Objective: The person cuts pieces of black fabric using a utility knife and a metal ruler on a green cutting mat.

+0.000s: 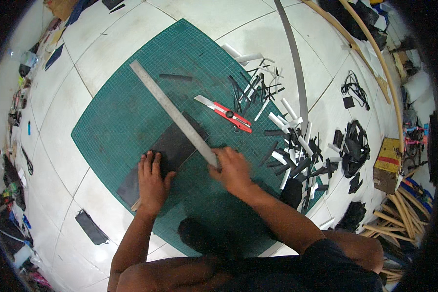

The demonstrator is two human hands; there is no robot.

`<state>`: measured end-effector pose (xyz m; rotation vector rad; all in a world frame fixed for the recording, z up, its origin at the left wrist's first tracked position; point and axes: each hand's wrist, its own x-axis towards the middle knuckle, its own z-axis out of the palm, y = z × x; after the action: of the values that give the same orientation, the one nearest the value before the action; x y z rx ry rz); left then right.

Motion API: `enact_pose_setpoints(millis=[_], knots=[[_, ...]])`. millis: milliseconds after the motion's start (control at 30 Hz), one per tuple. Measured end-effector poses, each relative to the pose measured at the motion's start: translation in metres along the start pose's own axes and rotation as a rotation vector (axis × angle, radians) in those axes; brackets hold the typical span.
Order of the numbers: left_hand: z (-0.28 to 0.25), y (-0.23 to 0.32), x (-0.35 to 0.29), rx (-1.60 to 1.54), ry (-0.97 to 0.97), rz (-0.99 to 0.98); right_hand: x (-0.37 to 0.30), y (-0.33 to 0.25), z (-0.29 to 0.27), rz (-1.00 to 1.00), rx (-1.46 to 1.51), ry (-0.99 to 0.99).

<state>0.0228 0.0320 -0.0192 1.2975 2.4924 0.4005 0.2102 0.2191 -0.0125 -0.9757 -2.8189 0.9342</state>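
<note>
My right hand [234, 170] is closed around the near end of a long steel ruler [170, 108]. The ruler slants away to the upper left, crossing over a dark rectangular strip of sheet material [176, 147]. Flat on the near part of that strip lies my left hand [152, 184], its fingers stretched out and pointing away from me. Both are over a green gridded cutting mat [113, 104]. A red utility knife [232, 116] with its blade out rests on the mat, right of the ruler. I cannot tell whether the ruler touches the strip.
Black and white offcuts [297, 151] are heaped on the mat's right side. Beyond them a long metal strip [296, 63] lies on the tiled floor [258, 29]. A yellow box [388, 158] and wooden rods [399, 214] sit far right. A small black piece [91, 227] is at the left.
</note>
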Motion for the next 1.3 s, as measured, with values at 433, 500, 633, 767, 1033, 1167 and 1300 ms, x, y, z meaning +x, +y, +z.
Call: enact_pose_setpoints(millis=[433,500,633,767,1033,1167,1300], knots=[[0.000,-0.004,-0.001,-0.051,0.034,-0.007,0.023,-0.044,0.020,-0.409,0.090,0.097],[0.000,-0.002,0.001,-0.042,0.029,0.004,0.051,-0.038,0.026,-0.480,-0.038,0.059],[-0.001,-0.005,0.002,-0.056,0.005,-0.011,0.067,-0.043,0.029,-0.539,-0.179,-0.029],[0.000,-0.002,0.001,-0.074,0.028,-0.011,0.067,-0.035,0.037,-0.532,-0.183,-0.023],[0.006,0.014,0.017,0.035,0.065,-0.132,0.071,-0.050,0.031,-0.526,-0.205,-0.114],[-0.002,0.016,0.011,0.115,-0.034,-0.147,0.071,-0.045,0.031,-0.534,-0.227,-0.078],[-0.016,-0.006,-0.007,0.065,-0.097,-0.167,0.072,-0.050,0.027,-0.546,-0.267,-0.056]])
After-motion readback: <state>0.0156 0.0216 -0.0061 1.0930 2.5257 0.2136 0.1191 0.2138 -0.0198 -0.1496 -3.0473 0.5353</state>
